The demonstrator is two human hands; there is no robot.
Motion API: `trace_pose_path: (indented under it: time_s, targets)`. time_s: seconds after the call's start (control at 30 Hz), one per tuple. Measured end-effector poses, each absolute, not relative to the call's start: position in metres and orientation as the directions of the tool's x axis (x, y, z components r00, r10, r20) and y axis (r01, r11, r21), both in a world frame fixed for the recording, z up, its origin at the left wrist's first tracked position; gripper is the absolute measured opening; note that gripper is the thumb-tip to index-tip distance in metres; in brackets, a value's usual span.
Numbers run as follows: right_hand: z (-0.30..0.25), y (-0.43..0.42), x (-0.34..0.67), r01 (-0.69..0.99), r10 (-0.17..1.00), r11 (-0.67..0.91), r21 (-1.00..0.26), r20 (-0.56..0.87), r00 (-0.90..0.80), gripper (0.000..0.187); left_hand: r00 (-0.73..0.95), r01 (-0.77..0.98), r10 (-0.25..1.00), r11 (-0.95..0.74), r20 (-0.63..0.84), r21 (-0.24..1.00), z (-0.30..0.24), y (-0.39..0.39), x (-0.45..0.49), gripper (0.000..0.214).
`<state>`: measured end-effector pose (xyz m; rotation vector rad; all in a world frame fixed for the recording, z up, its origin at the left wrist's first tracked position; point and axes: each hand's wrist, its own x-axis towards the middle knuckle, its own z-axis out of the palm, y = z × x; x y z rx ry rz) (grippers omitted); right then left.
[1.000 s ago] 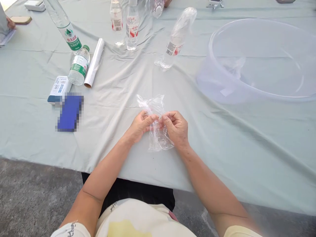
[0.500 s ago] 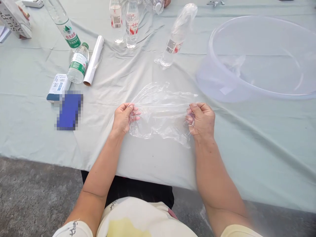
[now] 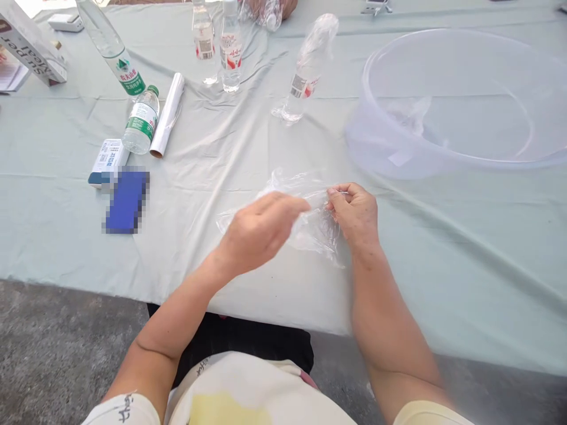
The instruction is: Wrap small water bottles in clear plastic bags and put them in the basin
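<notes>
A crumpled sheet of clear plastic wrap [image 3: 305,227] lies between my hands on the pale green tablecloth [image 3: 212,153], near the table's front edge. My right hand [image 3: 354,213] pinches one end of the wrap with fingers closed. My left hand [image 3: 261,227] is blurred by motion over the wrap's left part, its fingers bent toward the right hand; whether it grips the wrap is not visible.
A large clear plastic basin [image 3: 456,100] stands at the right. A wrap roll [image 3: 167,115], a green-label bottle [image 3: 140,121], a small box [image 3: 107,160], a blue blurred item [image 3: 126,200] lie left. Several bottles [image 3: 230,50] and a wrapped bottle [image 3: 305,74] stand behind.
The hands pulled the wrap wide apart, then my left hand swept back right toward the right hand, bunching the wrap again. The right hand stayed put.
</notes>
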<state>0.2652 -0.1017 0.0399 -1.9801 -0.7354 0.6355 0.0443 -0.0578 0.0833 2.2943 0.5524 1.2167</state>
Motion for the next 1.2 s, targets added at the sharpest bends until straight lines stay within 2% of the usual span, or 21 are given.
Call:
trace_pose_path:
  time_s: [0.03,0.07,0.1,0.17,0.23,0.27,0.4,0.57,0.73,0.87,0.93,1.03,1.13,1.2]
  targets:
    - [0.040,-0.101,0.264,0.265,0.718,-0.418,-0.869,-0.137,0.683,0.015,0.709,0.145,0.456,-0.841,0.539,0.521,0.080,-0.059,0.053,0.033]
    - [0.039,-0.101,0.264,0.285,0.726,-0.422,-0.860,-0.133,0.675,0.016,0.809,0.217,0.426,-0.857,0.405,0.468,0.076,-0.057,0.059,0.037]
    - [0.039,-0.101,0.265,0.302,0.732,-0.428,-0.852,-0.131,0.669,0.016,0.847,0.319,0.452,-0.853,0.280,0.412,0.071,-0.052,0.062,0.038]
    - [0.039,-0.100,0.267,0.320,0.738,-0.442,-0.838,-0.137,0.661,0.016,0.822,0.509,0.561,-0.801,0.099,0.316,0.061,-0.037,0.060,0.037]
    - [0.039,-0.099,0.270,0.326,0.742,-0.447,-0.833,-0.142,0.655,0.016,0.796,0.563,0.603,-0.768,0.049,0.307,0.055,-0.023,0.048,0.030]
    - [0.039,-0.099,0.271,0.327,0.743,-0.448,-0.832,-0.143,0.654,0.016,0.791,0.569,0.610,-0.756,0.035,0.323,0.054,-0.018,0.039,0.035]
    - [0.041,-0.100,0.275,0.338,0.737,-0.458,-0.822,-0.138,0.662,0.013,0.773,0.612,0.631,-0.717,-0.060,0.334,0.055,-0.010,0.005,0.083]
    - [0.047,-0.103,0.280,0.353,0.719,-0.538,-0.766,-0.198,0.666,0.014,0.754,0.657,0.609,-0.690,-0.246,0.303,0.056,-0.003,-0.016,0.120]
    - [0.052,-0.110,0.292,0.337,0.668,-0.604,-0.722,-0.228,0.708,0.013,0.751,0.661,0.592,-0.682,-0.294,0.314,0.051,0.000,-0.019,0.139]
    - [0.076,-0.117,0.288,0.447,0.628,-0.584,-0.677,-0.028,0.778,0.012,0.765,0.644,0.584,-0.683,-0.271,0.345,0.046,-0.002,-0.020,0.142]
    - [0.096,-0.112,0.272,0.516,0.669,-0.497,-0.698,0.070,0.740,0.013,0.775,0.631,0.580,-0.688,-0.251,0.360,0.043,-0.003,-0.020,0.142]
    - [0.121,-0.075,0.235,0.569,0.810,-0.304,-0.764,0.108,0.577,0.014,0.776,0.629,0.588,-0.690,-0.229,0.359,0.039,-0.004,-0.020,0.143]
    - [0.125,0.003,0.206,0.552,0.941,-0.166,-0.817,0.037,0.337,0.042,0.779,0.620,0.596,-0.691,-0.192,0.371,0.033,-0.006,-0.020,0.142]
    - [0.117,0.070,0.199,0.549,0.965,-0.186,-0.815,-0.046,0.259,0.067,0.785,0.606,0.599,-0.691,-0.155,0.395,0.029,-0.006,-0.020,0.141]
